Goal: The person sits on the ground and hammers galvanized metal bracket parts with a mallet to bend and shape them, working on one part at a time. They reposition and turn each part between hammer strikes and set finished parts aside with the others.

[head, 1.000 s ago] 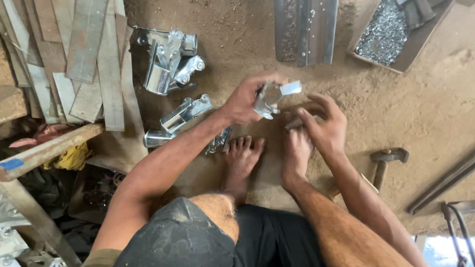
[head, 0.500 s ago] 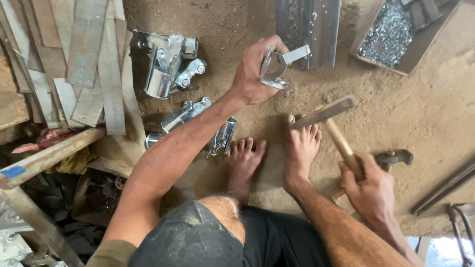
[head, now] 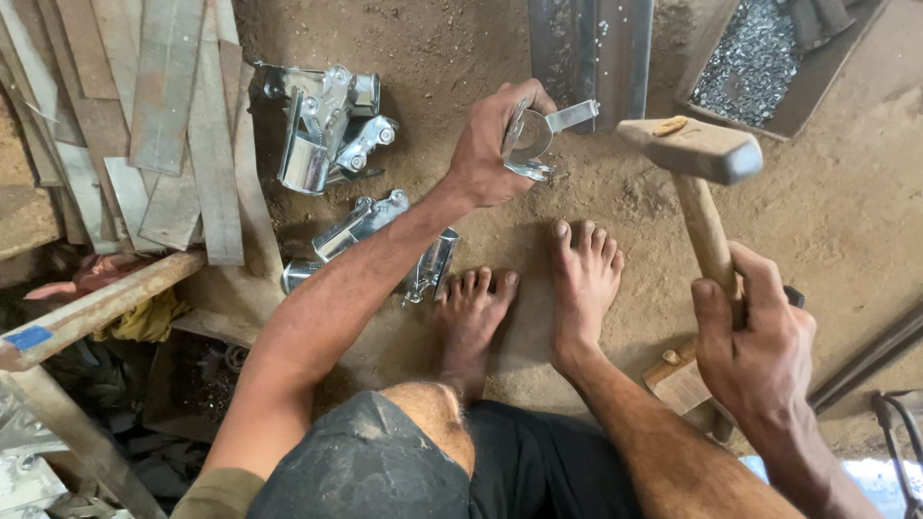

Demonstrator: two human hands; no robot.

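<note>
Left hand (head: pixel 492 144) clamped around bent metal bracket (head: pixel 538 139); right hand (head: pixel 755 346), at four o'clock, gripping raised hammer (head: pixel 694 159).

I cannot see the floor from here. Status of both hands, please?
Left hand grips bent metal clamp. Right hand holds hammer, raised. Bare feet beneath the work.

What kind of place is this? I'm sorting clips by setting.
Most likely a small metalworking workshop with a dirt floor. The right hand holds a hammer, the left hand a shiny metal clamp piece; a pile of finished metal parts and a tray of small fasteners lie nearby.
</note>
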